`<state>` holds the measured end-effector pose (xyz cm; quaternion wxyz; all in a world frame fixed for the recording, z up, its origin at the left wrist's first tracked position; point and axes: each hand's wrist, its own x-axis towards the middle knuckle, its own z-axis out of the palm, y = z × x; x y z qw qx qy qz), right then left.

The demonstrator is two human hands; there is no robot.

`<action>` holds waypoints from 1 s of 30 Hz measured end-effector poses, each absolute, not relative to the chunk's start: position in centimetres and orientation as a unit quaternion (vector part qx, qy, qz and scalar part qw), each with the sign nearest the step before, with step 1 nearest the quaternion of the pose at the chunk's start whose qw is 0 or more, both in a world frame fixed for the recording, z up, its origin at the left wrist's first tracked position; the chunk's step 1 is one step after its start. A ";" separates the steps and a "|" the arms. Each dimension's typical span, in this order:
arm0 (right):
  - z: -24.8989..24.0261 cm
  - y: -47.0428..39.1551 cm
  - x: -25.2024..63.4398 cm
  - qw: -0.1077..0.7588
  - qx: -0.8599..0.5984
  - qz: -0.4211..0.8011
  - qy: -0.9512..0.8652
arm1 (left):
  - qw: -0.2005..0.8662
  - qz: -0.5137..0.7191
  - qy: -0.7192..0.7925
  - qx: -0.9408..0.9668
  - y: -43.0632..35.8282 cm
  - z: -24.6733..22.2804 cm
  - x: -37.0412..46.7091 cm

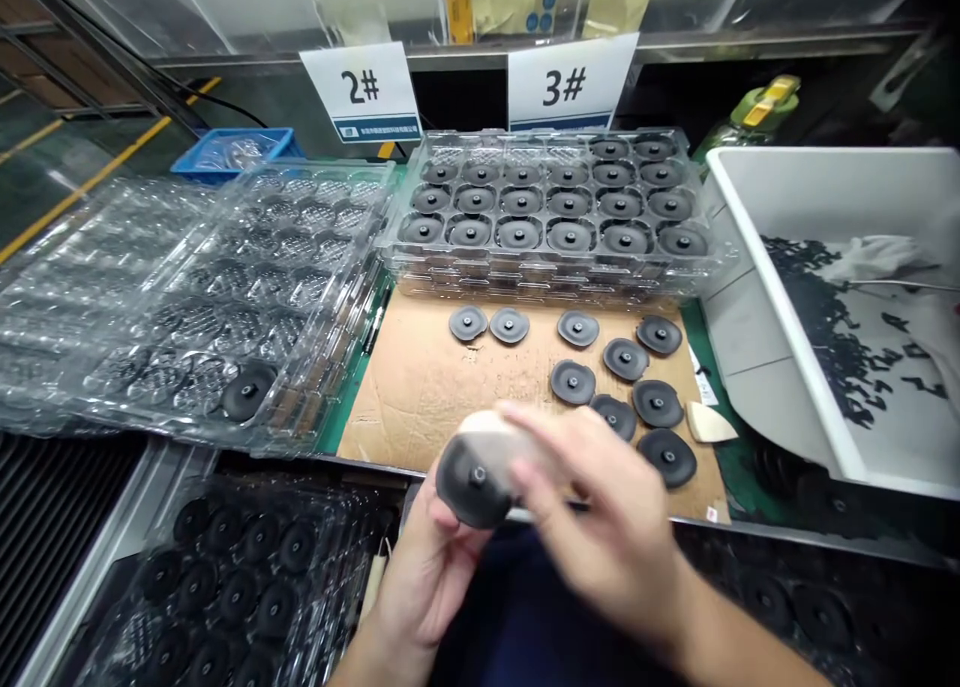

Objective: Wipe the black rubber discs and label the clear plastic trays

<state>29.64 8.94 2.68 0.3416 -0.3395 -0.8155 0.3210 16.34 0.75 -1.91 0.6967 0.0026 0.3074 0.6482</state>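
Observation:
My left hand (pixel 439 557) grips a round black part (pixel 469 492) with a small raised hub, above the near edge of the cardboard sheet (pixel 397 407). In my right hand (pixel 600 497), blurred by motion, a pale off-white pad (pixel 487 432) is pinched against the upper face of that part. Several similar black discs (pixel 573 381) lie on the cardboard, mostly to the right. A second cream-coloured pad (pixel 709 423) rests at the cardboard's right edge.
Stacked clear trays (pixel 540 257) with black discs stand behind the cardboard. More clear trays (pixel 300 267) are at left, a disc-filled tray (pixel 225 587) at lower left. A white bin (pixel 787 367) holds small black pieces at right. Behind stand a blue basket (pixel 285 147) and green bottle (pixel 754 117).

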 end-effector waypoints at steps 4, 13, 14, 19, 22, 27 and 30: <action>4.7 8.1 28.7 0.278 -0.209 0.358 -0.867 | 0.689 0.643 0.334 0.031 1.2 -1.7 16.2; 4.5 8.6 28.6 0.269 -0.195 0.359 -0.872 | 0.707 0.621 0.337 0.043 1.2 -0.9 16.0; 4.6 8.5 29.2 0.250 -0.196 0.372 -0.872 | 0.712 0.618 0.330 0.045 1.1 -0.9 15.7; 5.1 9.1 31.0 0.221 -0.303 0.277 -0.885 | 0.733 0.607 0.305 0.032 1.1 -1.4 15.3; 4.8 10.8 30.0 0.262 -0.233 0.281 -0.894 | 0.741 0.603 0.294 0.035 1.2 -1.2 15.3; -0.8 13.7 28.0 0.279 -0.342 0.466 -0.767 | 0.750 0.609 0.255 0.040 0.8 -1.4 14.5; -5.8 13.6 27.3 0.211 -0.395 0.440 -0.778 | 0.753 0.619 0.219 0.030 0.4 -2.0 14.3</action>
